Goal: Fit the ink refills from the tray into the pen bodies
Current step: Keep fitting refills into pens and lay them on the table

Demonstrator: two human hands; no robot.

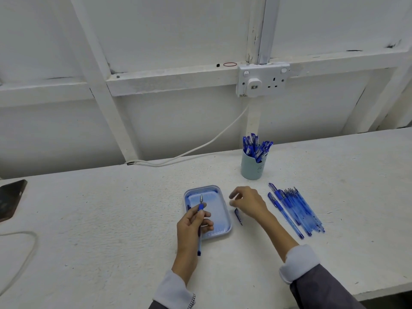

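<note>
left hand (192, 224) curled round a pen (201, 206), thumb and fingers wrapped about the barrel, metal tip pointing up and away, held over the near half of the tray (217, 210). tip already on and no cap, so likely a body with its refill just fitted, though the refill inside is too small to make out.

right hand (247, 202) hovering above the table (111, 219) between the tray and the pile (294, 210) of pens, fingers loosely bent, thumb and forefinger close together, nothing seen between them. dark blue cap (238, 216) lying flat just beside the tray's right rim, under the right wrist.

no loose refills plain to see in the tray; blue tint on its floor, too blurred to be sure. pile lying well right of the tray, some pens capped, others showing bare points; whether those hold refills cannot be told. more pens standing in the cup (252, 168) behind.

step in hand, by judgement: closing off one pen. next move probably calls for dropping the right hand back onto the cap, pinching it by its sides, lining its open end with the tip and pushing it on straight while the left hand holds firm. risk: a skewed cap jamming on the point.
</note>
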